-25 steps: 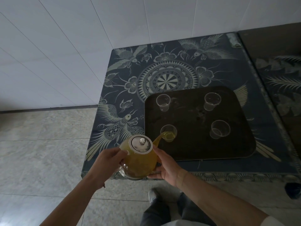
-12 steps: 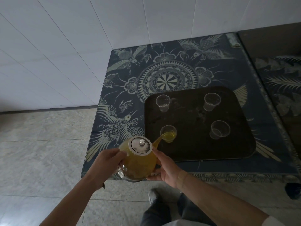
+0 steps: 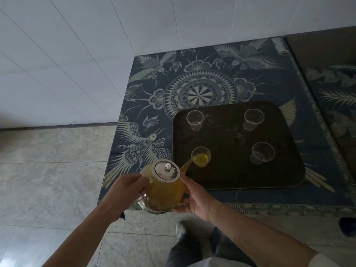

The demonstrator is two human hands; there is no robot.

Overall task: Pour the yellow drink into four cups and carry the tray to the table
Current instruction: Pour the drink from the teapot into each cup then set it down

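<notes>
A glass teapot (image 3: 163, 191), nearly full of yellow drink and capped with a metal lid (image 3: 166, 170), is tilted toward the tray (image 3: 289, 182) at the near left corner of the patterned surface (image 3: 192, 74). Its spout reaches over the near-left cup (image 3: 201, 156), which holds some yellow drink at its bottom. The three other clear cups stand on the dark tray: the far-left cup (image 3: 195, 120), the far-right cup (image 3: 253, 119) and the near-right cup (image 3: 262, 152), none showing yellow drink. The left hand (image 3: 127, 189) has its grip closed around the pot's left side; the right hand (image 3: 196, 197) cups the pot's right side with curled fingers. No readable writing shows.
</notes>
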